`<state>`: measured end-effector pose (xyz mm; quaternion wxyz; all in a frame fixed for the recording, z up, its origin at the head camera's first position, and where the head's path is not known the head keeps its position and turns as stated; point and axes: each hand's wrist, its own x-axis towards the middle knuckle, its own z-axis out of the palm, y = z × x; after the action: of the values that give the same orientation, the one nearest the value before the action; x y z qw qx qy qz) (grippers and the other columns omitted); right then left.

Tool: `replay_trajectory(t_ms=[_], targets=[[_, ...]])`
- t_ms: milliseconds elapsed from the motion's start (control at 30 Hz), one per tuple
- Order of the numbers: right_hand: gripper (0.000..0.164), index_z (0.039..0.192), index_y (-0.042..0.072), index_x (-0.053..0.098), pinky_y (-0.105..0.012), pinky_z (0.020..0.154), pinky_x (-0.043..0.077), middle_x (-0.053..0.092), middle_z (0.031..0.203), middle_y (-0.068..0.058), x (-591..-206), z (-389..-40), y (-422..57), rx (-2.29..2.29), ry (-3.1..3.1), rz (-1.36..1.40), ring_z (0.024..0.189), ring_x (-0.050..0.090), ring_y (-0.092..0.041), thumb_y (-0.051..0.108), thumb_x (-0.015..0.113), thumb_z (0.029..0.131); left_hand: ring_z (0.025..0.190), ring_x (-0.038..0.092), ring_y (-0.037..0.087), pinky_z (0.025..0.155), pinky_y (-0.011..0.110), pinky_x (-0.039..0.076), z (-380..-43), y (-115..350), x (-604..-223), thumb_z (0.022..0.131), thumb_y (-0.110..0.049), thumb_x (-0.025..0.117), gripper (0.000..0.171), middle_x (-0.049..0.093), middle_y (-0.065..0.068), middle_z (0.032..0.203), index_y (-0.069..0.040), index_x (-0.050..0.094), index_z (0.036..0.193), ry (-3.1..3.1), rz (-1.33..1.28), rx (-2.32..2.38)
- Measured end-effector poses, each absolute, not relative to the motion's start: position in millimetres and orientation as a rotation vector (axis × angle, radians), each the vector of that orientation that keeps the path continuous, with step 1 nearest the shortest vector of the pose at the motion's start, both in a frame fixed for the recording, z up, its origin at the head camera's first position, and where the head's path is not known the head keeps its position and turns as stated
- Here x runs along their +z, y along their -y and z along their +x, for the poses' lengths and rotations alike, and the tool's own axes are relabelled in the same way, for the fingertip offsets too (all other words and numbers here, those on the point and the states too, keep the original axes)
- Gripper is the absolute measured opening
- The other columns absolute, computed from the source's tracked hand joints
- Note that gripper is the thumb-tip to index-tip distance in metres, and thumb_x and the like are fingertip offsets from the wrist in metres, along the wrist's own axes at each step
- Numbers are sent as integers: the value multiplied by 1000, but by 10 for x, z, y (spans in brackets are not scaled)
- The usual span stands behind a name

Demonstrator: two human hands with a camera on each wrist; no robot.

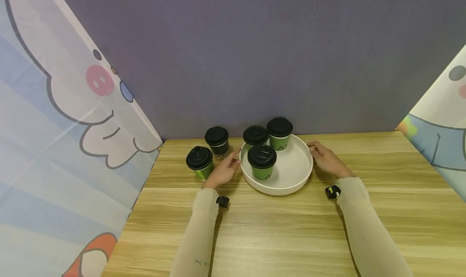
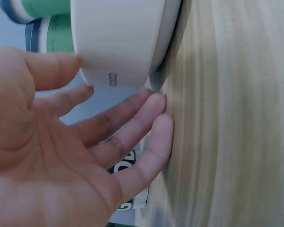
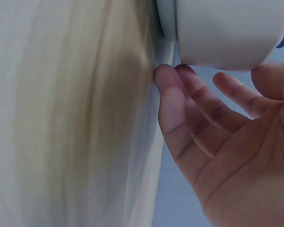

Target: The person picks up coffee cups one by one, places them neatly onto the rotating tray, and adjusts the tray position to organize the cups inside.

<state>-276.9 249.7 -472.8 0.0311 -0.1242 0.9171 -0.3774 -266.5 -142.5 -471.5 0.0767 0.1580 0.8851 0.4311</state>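
Note:
A round white tray (image 1: 295,165) with a low wall lies on the table, bearing three green paper cups with black lids: a front cup (image 1: 261,161), a back left cup (image 1: 255,136) and a back right cup (image 1: 280,133). My left hand (image 1: 223,172) is at the tray's left side, thumb at the rim and the other fingers loosely extended low by the wall. On the opposite side my right hand (image 1: 327,160) holds a similar pose, its thumb by the rim and fingertips near the tray's base. Both wrist views show the fingers spread, not curled round the tray wall (image 2: 118,42).
Left of the tray stand two more lidded cups, a dark cup (image 1: 217,141) with pale lettering and a green cup (image 1: 200,162) close to my left hand. A grey panel (image 1: 255,58) rises behind the wooden table (image 1: 273,236). Cartoon-printed cloth (image 1: 73,155) hangs at the sides.

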Motion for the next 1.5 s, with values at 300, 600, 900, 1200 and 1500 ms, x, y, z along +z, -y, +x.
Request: replay_trajectory(t_ms=[300,600,900,1200,1500], targets=[[51,150,-7,35,-42,88,56,53,136,-34,-4762,-2784,-2538,-1354,-2599,-361,112,64,-39,28,25,115,113,66,29,98,49,52,-2646,1359,-4704,110,-25,47,50,69,16,125,-21,38,159,-2739,398,1288],[51,149,-14,32,-24,79,54,55,127,-37,-4777,-2798,-2579,-1494,-2438,-346,91,62,-8,22,28,113,126,62,37,109,53,46,-2601,1341,-4553,109,-22,47,50,62,20,138,-13,40,158,-2793,438,1185],[55,151,-12,33,-22,81,53,54,130,-35,-4783,-2786,-2590,-1507,-2397,-257,92,60,-11,23,33,108,114,70,31,91,46,58,-2515,1434,-4283,106,-26,57,46,61,17,143,-16,51,150,-2826,525,1161],[59,153,-9,29,-23,80,54,61,120,-19,-4806,-2798,-2621,-1550,-2288,-227,90,63,-7,19,40,102,102,69,23,86,42,59,-2439,1637,-4015,104,-18,62,31,72,9,117,-13,65,135,-2994,697,1608],[65,158,-4,20,-23,81,52,62,115,-9,-4828,-2797,-2668,-1568,-2249,-276,92,64,-6,17,43,101,120,57,35,105,54,45,-2455,1970,-4038,100,-13,66,33,63,17,127,-5,66,131,-3214,455,1596]])
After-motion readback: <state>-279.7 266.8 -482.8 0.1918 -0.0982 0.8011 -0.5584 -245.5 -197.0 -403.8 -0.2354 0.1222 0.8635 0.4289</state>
